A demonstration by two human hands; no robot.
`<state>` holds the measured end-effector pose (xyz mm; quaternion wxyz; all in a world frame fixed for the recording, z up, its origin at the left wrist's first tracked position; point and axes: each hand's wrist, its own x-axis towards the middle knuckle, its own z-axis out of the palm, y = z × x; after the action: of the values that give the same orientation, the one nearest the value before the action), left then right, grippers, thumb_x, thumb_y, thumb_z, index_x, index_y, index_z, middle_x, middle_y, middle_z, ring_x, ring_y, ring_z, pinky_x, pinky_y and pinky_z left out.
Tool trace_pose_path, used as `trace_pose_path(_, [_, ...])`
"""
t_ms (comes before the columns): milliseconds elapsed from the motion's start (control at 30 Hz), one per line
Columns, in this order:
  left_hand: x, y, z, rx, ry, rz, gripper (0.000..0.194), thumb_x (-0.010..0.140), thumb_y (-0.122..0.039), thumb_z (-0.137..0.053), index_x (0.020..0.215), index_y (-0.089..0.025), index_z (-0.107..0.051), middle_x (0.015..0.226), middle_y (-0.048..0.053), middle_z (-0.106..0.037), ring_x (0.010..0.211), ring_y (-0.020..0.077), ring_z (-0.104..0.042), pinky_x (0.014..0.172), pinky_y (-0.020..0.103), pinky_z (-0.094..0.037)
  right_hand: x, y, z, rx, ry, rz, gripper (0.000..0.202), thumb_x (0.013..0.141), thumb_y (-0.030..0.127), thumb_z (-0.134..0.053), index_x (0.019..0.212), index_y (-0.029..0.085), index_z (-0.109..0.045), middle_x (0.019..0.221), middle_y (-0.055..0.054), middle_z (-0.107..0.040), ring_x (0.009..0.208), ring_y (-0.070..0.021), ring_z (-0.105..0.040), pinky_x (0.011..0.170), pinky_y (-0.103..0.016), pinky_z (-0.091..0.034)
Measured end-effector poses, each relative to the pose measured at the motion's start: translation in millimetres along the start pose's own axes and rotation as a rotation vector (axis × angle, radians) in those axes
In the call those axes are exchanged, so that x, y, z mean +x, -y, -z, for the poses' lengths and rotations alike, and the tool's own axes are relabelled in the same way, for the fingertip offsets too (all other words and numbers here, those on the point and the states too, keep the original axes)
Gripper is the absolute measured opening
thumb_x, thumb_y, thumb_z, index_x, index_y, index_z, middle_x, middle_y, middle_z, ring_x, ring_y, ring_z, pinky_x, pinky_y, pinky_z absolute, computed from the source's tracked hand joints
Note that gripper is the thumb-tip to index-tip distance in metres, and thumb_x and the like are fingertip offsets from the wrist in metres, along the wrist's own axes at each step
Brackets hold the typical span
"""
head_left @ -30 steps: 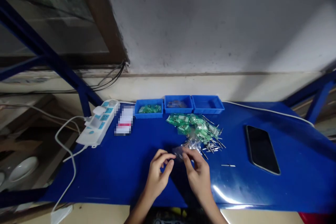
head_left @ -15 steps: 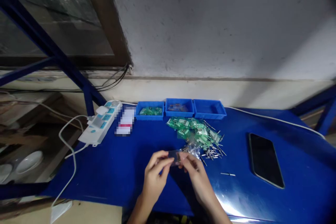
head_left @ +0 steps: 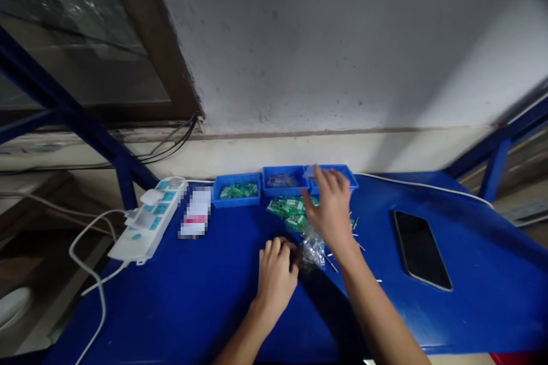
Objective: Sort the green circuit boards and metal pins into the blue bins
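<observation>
My right hand is raised over the front of the right blue bin, its fingertips pinching a small clear plastic bag whose contents I cannot make out. My left hand is low over the table, fingers curled but apart, at the left edge of a heap of clear plastic bags. Green packets lie just behind that heap, partly covered by my right hand. Thin metal pins are scattered around, several of them behind my right forearm.
Three blue bins line the wall: the left bin has green packets, the middle bin clear bags, and the right bin is partly hidden. A black phone lies right. A white power strip with cables stands left.
My hands have separated. My right hand has carried the small clear bag up and away towards the bins, while my left hand has released it and moved to the clear bags. The view has shifted slightly.
</observation>
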<state>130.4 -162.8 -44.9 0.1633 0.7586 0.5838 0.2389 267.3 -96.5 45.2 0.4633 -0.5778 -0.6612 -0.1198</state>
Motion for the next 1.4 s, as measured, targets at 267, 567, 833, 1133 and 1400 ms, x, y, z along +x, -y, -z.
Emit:
trace_pose_path(267, [-6, 44, 13.7, -0.395, -0.119, 0.164, 0.017, 0.089, -0.025, -0.046, 0.1, -0.021, -0.059, 0.085, 0.002, -0.068, 0.071, 0.0164, -0.064, 0.064, 0.026, -0.049, -100, 19, 8, 0.261, 0.333, -0.382, 0.026, 0.087, 0.035, -0.05, 0.105, 0.02, -0.06, 0.097, -0.009, -0.063, 0.094, -0.0243, -0.055, 0.083, -0.039, -0.043])
trace_pose_path(567, [-16, 33, 26.4, -0.329, -0.275, -0.019, 0.02, 0.089, -0.02, -0.046, 0.093, -0.023, -0.066, 0.112, 0.008, -0.052, 0.091, 0.0172, -0.059, 0.077, 0.028, -0.048, -111, 41, 2, 0.918, 0.642, -1.02, 0.04, 0.084, 0.053, -0.049, 0.086, 0.016, -0.062, 0.068, -0.002, -0.059, 0.061, -0.0132, -0.052, 0.055, -0.023, -0.037])
trace_pose_path(833, [-35, 32, 39.0, -0.582, -0.112, 0.085, 0.018, 0.088, -0.026, -0.051, 0.093, -0.022, -0.068, 0.099, 0.007, -0.05, 0.081, 0.0153, -0.053, 0.071, 0.026, -0.044, -117, 41, -2, 0.892, 0.426, -0.784, 0.017, 0.083, 0.035, -0.056, 0.087, 0.019, -0.061, 0.075, -0.002, -0.061, 0.066, -0.0136, -0.054, 0.061, -0.025, -0.043])
trace_pose_path(1133, [-37, 31, 37.8, -0.923, -0.054, 0.383, 0.025, 0.084, -0.039, -0.058, 0.093, -0.016, -0.063, 0.073, 0.002, -0.058, 0.066, 0.0133, -0.052, 0.061, 0.022, -0.042, -133, 41, 14, 0.56, 0.433, -0.283, 0.03, 0.08, 0.015, -0.049, 0.101, 0.027, -0.066, 0.113, -0.008, -0.053, 0.105, -0.0229, -0.052, 0.084, -0.036, -0.046])
trace_pose_path(1400, [-23, 31, 42.4, -0.503, -0.219, -0.136, 0.016, 0.086, -0.016, -0.052, 0.089, -0.021, -0.067, 0.097, 0.007, -0.06, 0.092, 0.0183, -0.058, 0.078, 0.029, -0.048, -113, 41, 11, 1.376, 0.587, -1.366, 0.03, 0.076, 0.045, -0.06, 0.076, 0.015, -0.063, 0.066, -0.003, -0.057, 0.057, -0.0119, -0.051, 0.049, -0.021, -0.033])
